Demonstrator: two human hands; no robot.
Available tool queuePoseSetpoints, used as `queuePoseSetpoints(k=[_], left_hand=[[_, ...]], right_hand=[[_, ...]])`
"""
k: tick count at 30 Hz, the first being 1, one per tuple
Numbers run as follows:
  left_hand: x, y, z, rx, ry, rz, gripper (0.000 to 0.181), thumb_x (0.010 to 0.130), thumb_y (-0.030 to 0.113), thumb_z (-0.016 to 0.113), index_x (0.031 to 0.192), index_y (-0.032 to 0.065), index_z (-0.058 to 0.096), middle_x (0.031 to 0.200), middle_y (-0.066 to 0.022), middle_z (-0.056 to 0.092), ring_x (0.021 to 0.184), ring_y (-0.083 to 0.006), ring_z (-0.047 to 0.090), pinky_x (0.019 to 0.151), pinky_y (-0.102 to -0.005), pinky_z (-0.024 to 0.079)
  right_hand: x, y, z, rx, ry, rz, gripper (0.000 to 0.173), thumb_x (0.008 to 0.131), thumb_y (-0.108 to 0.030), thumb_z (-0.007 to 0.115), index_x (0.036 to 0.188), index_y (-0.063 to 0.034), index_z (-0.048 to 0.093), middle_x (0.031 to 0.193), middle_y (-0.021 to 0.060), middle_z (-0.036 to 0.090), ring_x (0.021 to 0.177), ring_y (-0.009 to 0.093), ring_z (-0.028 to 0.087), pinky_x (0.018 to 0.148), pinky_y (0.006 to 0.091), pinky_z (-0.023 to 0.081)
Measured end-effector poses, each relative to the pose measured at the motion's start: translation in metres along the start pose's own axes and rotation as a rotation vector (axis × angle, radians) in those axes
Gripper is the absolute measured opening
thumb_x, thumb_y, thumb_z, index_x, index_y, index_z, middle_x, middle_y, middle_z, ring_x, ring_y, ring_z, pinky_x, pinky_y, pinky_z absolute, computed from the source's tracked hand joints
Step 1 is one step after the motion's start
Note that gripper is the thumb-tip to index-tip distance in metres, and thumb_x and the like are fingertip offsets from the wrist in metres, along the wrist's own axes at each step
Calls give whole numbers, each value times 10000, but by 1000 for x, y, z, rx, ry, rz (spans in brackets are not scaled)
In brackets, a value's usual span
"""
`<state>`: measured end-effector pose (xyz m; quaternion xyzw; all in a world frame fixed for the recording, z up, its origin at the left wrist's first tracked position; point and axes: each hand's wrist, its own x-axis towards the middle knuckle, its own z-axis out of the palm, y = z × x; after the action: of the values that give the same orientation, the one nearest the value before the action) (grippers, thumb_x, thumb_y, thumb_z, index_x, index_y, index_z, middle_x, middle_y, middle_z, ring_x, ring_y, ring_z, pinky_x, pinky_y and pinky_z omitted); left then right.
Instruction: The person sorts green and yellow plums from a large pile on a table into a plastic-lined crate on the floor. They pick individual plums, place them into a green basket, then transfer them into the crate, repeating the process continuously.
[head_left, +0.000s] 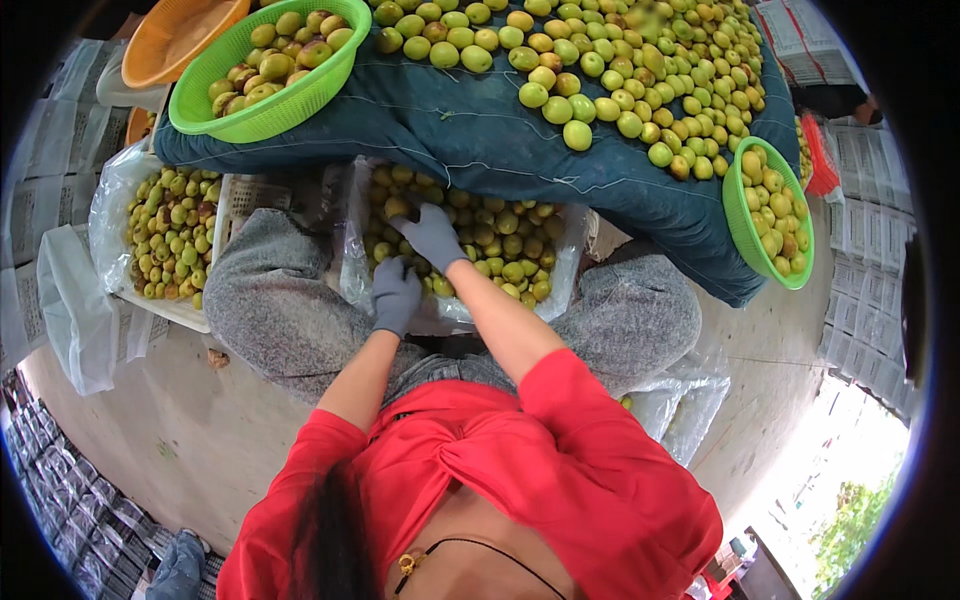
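Observation:
Between my knees sits a crate lined with clear plastic (574, 255), filled with green and brownish jujubes (510, 244). My left hand (396, 295), in a grey glove, is at the crate's near left side with its fingertips bent down toward the fruit. Farther in, my right hand (433, 236), gloved alike, reaches among the jujubes at the left. Its thumb and fingers are beside one brownish jujube (396, 206); whether it grips that fruit cannot be made out. The left fingertips are partly hidden too.
A dark blue padded cloth surface (465, 142) overhangs the crate's far side, with many loose jujubes (630, 82) on it. Green baskets of jujubes stand at its left (262, 124) and right (799, 270). Another plastic-lined crate (112, 225) is left of my knee. An orange basket (176, 41) stands behind.

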<state>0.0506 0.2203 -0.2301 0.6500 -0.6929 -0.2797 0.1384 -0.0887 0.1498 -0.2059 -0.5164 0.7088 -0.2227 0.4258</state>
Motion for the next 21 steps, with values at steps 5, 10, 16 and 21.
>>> queuePoseSetpoints(k=[5,10,16,21], left_hand=[[28,31,-31,-226,337,23,321,888,187,623,1188,78,659,1205,-222,642,1105,-409,587,968,-485,467],[74,23,-36,212,-203,39,601,964,412,520,1462,77,508,1508,-238,455,1417,-400,385,1183,-476,293],[94,33,-12,379,-314,140,814,962,589,464,1574,67,341,1646,-226,244,1540,-380,165,1254,-441,86],[112,-27,29,502,-404,218,651,961,520,483,1447,87,519,1497,-231,473,1407,-395,414,1168,-500,290]], right_hand=[[20,29,28,-158,91,-29,330,943,-326,517,996,-58,703,878,258,695,784,468,653,681,559,524],[-37,14,28,-489,-44,-172,412,872,-277,568,1153,2,682,1230,263,633,1189,458,550,1016,566,432],[-70,44,-6,-807,-174,-320,614,879,-378,614,1397,-55,540,1441,187,515,1403,389,400,1130,612,285],[-73,-26,-89,-314,-111,-333,474,928,-368,610,1305,-82,634,1325,171,633,1242,335,584,1013,478,476]])
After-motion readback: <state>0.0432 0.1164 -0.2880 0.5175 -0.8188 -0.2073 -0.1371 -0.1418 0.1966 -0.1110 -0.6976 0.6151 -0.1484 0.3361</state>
